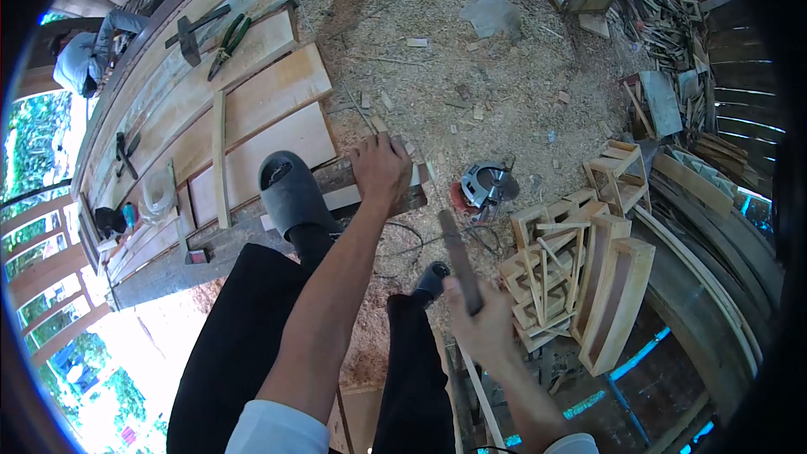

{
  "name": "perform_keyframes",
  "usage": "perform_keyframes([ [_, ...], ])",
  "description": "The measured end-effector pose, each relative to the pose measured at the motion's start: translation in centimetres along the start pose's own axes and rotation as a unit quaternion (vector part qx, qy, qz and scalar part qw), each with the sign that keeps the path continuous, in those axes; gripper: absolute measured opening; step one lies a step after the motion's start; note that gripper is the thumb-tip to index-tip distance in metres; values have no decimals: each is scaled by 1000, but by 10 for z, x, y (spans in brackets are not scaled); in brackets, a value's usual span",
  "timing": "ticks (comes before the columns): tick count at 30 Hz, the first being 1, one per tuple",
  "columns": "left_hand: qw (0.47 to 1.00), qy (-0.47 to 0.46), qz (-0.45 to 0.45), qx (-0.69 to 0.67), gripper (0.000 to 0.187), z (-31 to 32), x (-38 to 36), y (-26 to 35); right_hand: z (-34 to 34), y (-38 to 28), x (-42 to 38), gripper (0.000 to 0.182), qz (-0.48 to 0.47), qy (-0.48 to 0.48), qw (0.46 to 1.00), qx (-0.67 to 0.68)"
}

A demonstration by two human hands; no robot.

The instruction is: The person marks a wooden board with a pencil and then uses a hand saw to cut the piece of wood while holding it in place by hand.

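Observation:
My left hand [382, 170] presses down on the end of a narrow wooden strip [343, 197] that lies along a dark, worn beam [248, 240]. Its fingers are bent over the wood. Beside it, my left foot in a grey clog [294, 193] rests across the strip. On the right, my right hand [481, 317] is wrapped round a long, dark, flat tool [460, 259], raised above the floor. What kind of tool it is, I cannot tell. A circular saw [487, 187] lies on the sawdust between and beyond the hands.
Boards [273, 139] at the left carry a hammer [192, 36], green-handled pliers [229, 46] and a tape roll [158, 192]. Wooden frames [618, 307] are stacked at the right. Another person [84, 59] bends over at the upper left. A cable [412, 240] loops near my right foot.

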State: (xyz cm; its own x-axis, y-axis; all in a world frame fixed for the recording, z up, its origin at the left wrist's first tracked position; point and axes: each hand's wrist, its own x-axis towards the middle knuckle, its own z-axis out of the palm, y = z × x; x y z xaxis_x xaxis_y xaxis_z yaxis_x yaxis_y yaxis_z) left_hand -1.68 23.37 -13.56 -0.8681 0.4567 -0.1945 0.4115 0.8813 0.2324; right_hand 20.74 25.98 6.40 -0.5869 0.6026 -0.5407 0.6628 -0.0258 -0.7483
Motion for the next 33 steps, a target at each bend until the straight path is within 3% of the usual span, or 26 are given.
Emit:
perform_keyframes([
  [3,993,43,27,-102,38,-11,-3,1,9,-31,4,37,-17,14,1000,-2],
  [7,993,-14,-30,-112,39,-19,2,8,-3,-63,21,35,92,-3,994,-51],
  [10,996,-38,-39,-73,39,-13,3,11,-1,-96,36,34,106,-7,993,-53],
  [11,996,-35,-41,-77,39,-13,5,10,-2,-105,38,41,110,2,993,-38],
  [14,996,-42,-23,-73,38,-13,0,7,-14,-72,14,40,148,1,989,-12],
  [16,997,-39,-17,-61,38,-12,3,5,-20,-71,17,31,130,-17,989,-74],
  [18,996,-13,-21,-88,36,-11,4,7,-7,-69,37,31,65,39,996,-53],
  [22,995,-34,-29,-86,35,-17,10,7,27,-62,97,32,108,12,993,-51],
  [26,997,-2,-3,-82,36,-9,4,4,6,-70,51,35,156,-1,988,-12],
  [29,998,-12,-4,-64,35,-13,5,7,-3,-68,36,34,134,9,991,-10],
  [33,997,-17,3,-75,35,-13,7,6,20,-64,92,31,172,-35,982,-75],
])
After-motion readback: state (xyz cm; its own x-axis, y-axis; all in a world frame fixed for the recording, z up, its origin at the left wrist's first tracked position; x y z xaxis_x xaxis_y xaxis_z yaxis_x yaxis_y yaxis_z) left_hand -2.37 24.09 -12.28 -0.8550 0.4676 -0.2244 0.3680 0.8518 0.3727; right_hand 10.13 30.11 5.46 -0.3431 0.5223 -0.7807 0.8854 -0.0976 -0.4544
